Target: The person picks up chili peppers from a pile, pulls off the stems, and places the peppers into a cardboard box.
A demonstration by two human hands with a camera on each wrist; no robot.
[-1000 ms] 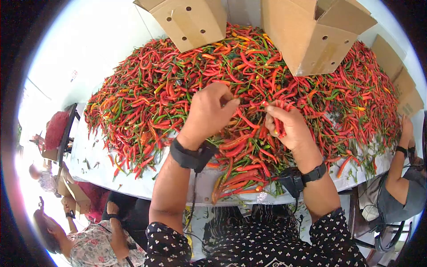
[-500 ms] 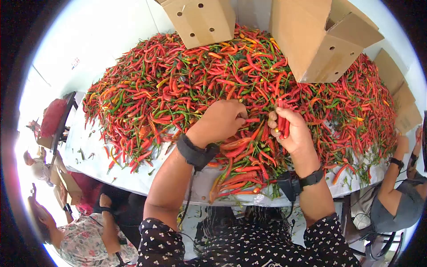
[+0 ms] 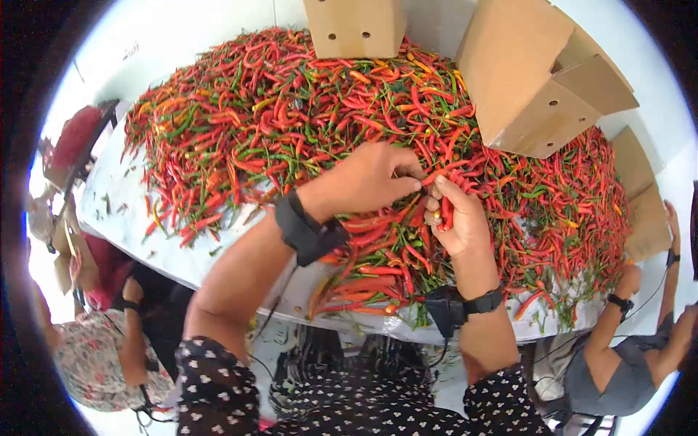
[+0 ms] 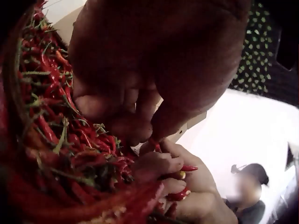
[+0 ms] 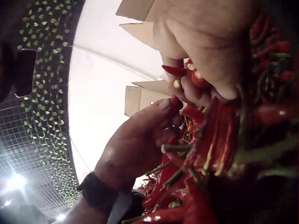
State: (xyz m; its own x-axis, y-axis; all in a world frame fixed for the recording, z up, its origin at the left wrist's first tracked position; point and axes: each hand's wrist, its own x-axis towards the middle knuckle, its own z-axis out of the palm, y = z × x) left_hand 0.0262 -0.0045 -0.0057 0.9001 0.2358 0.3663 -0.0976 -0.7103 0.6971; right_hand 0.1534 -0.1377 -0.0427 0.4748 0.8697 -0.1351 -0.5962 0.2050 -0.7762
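Note:
Over the front of a big heap of red chili peppers, the two hands meet fingertip to fingertip. My right hand is curled round several red chili peppers, whose ends poke out between the fingers. My left hand comes in from the left, palm down. Its thumb and forefinger pinch a red chili pepper, mostly hidden by the fingers, right at the right hand's fingertips. Below the hands, larger red and orange chili peppers lie in a loose row near the table's front edge.
Two cardboard boxes, one at the back and a bigger one with raised flaps, stand on the heap. The white table shows at the left. Other people sit at the lower left and right.
My left hand has moved right, from over the heap to the right hand's fingertips, with a chili pepper now pinched. The right hand keeps its chili peppers. The head view has shifted.

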